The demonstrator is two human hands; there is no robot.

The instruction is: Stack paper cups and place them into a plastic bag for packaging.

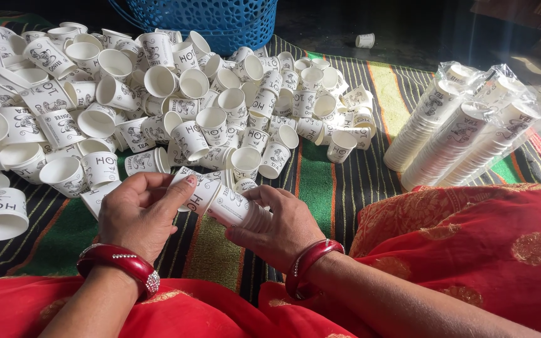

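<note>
Both hands, left hand (136, 216) and right hand (280, 228), closed around a nested cup stack (230, 205) (white paper).

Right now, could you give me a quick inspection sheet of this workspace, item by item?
Surface: striped mat in green, black and orange, spread on a dark floor.
Job's things: short stack of nested paper cups, lying sideways, held in both hands.
Clutter: big heap of loose white printed paper cups on the mat ahead; one stray cup on the floor beyond; wrapped cup stacks in clear plastic, far right.
Hands: left hand grips the stack's open end; right hand holds its base end; a red bangle on each wrist.
Cables: nothing seen.
Surroundings: blue plastic basket behind the heap; red patterned cloth over the person's lap.
</note>
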